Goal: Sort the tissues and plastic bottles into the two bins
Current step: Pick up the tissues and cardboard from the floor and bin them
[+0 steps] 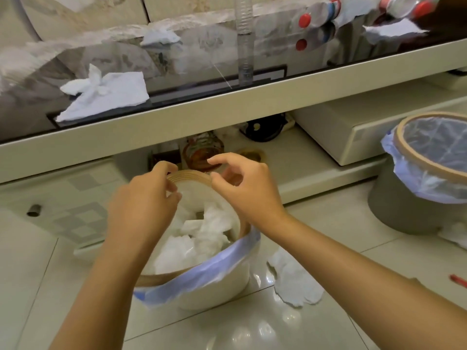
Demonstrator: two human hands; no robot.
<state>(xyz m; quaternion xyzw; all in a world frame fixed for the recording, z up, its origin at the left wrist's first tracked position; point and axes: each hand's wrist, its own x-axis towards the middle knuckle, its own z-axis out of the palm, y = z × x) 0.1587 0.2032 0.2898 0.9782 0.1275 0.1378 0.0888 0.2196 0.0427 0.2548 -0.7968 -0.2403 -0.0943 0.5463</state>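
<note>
A white bin (217,286) with a wooden rim and a blue-edged liner stands on the floor below me, holding several crumpled tissues (197,238). My left hand (144,200) pinches the bin's far rim with curled fingers. My right hand (247,188) hovers at the rim beside it, fingers loosely curled, thumb near the rim. A grey bin (394,205) with a liner stands at the right, nothing visible inside it. On the glass table top lie a large tissue (106,94), a smaller tissue (160,37), an upright clear bottle (244,39) and red-capped bottles (321,15).
A crumpled tissue (294,281) lies on the floor tiles right of the white bin, and another paper sheet (394,29) sits at the table's far right. Jars and a black object are on the shelf under the table. A red pen (458,280) lies at the right edge.
</note>
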